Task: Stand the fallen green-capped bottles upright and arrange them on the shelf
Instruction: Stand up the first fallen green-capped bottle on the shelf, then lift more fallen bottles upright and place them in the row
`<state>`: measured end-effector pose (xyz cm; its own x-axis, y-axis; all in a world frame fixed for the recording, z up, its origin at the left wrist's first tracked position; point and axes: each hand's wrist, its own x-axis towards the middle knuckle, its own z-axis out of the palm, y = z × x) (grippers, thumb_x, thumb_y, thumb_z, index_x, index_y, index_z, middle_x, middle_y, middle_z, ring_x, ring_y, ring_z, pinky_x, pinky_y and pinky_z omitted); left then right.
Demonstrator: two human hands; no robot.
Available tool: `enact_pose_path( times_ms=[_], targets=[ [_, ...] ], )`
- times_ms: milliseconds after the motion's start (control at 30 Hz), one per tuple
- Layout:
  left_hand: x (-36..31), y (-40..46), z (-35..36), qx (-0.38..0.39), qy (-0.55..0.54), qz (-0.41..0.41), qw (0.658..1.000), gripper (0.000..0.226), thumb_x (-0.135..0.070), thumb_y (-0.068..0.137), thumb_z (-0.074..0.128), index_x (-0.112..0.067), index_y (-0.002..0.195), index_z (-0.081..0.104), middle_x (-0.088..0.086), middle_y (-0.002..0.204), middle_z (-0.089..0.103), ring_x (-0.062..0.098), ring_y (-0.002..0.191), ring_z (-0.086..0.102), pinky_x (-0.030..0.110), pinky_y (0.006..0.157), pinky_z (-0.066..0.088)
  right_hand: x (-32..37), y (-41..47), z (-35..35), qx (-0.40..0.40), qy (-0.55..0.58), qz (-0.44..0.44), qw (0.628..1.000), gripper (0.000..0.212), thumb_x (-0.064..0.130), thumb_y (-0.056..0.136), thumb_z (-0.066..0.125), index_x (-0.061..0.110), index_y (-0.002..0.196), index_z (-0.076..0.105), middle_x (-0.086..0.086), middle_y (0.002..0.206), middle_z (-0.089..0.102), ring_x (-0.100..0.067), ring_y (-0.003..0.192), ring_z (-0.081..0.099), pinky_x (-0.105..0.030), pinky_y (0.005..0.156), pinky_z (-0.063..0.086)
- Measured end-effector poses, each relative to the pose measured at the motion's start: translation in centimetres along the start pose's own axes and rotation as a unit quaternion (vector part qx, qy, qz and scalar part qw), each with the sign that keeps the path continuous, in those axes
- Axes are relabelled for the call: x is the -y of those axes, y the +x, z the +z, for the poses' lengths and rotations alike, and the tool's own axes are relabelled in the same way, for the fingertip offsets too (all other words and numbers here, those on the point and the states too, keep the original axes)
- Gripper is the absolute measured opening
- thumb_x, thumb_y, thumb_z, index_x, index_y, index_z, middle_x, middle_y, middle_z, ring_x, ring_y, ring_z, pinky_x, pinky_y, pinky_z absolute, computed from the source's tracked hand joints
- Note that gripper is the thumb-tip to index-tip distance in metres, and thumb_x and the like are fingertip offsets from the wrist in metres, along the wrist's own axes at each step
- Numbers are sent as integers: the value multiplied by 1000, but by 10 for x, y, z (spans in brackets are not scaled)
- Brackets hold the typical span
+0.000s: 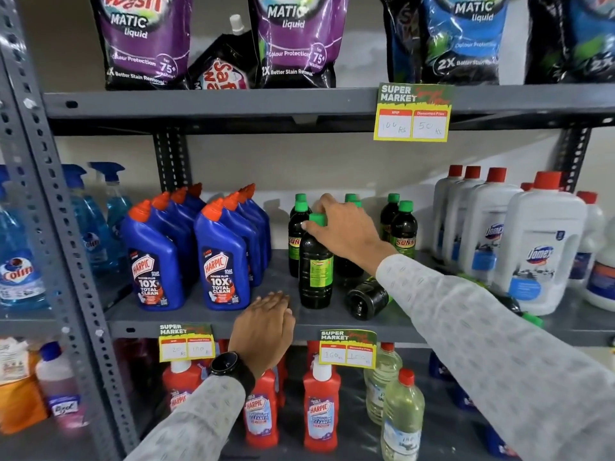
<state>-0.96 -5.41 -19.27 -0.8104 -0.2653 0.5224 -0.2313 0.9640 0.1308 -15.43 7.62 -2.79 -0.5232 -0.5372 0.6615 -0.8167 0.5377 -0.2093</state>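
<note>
Nearest the camera, two patterned grey sleeves enter from the bottom edge. The left forearm rises steeply, with a black wristwatch (229, 365) at the wrist. The left hand (264, 322) is palm-down, fingers together and lightly curled, resting on the front edge of the middle shelf (199, 316) just left of the green-capped bottles; it grips nothing.

The right arm crosses from the lower right, extended up and to the left across the shelf. The right hand (344, 232) is bent down at the wrist, and its thumb and fingers are closed around the neck of an upright green-capped bottle (315, 271), just under the cap. This bottle stands near the shelf's front edge, ahead of the other upright bottles.

Just beside it, to the right, a fallen bottle (367, 297) lies on its side with its base toward the camera, partly hidden by the right sleeve. A further green cap (532, 319) shows below the sleeve, near the front edge; its bottle is mostly hidden.

Behind, more upright green-capped bottles (403, 229) stand toward the rear of the shelf. Blue Harpic bottles (221, 261) occupy the shelf to the left, white Domex bottles (539, 247) to the right.
</note>
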Motion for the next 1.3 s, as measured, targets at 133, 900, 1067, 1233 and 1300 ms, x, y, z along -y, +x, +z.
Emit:
enact_pose_path(
  times_ms=[133,900,1067,1233,1300],
  targets=[
    [-1,1,-2,11,2,6,1000,57,-36,100,21,-11,145,47,8,152,48,16,141,41,33,119,25,-23,-10,-1,102,348,145,921,66,49,91,69,22,148,47,-7,137,64,-25,126,60,-44,107,47],
    [-1,1,1,4,18,-7,1000,59,-37,98,20,-13,140,54,6,147,53,16,137,47,34,117,32,-25,-19,7,164,405,148,887,46,34,91,77,12,130,63,1,120,69,-14,112,63,-38,107,47],
    [-2,1,1,2,14,-8,1000,59,-38,98,21,-12,140,54,6,147,54,16,136,47,34,116,32,-31,-19,15,169,468,160,852,34,4,94,70,9,128,67,-11,125,73,-27,122,66,-38,108,48],
    [-1,1,1,5,18,-5,1000,55,-37,100,23,-13,141,52,6,149,52,15,138,46,33,117,31,-31,-18,27,118,386,156,902,57,32,71,94,13,116,65,-10,115,73,-25,110,69,-39,98,55],
    [-1,1,1,6,18,-6,1000,56,-37,100,23,-13,142,52,6,149,52,15,138,45,33,117,30,-31,-18,27,113,364,143,913,71,49,62,94,16,116,63,-7,115,72,-22,109,68,-40,98,56]
  ],
)
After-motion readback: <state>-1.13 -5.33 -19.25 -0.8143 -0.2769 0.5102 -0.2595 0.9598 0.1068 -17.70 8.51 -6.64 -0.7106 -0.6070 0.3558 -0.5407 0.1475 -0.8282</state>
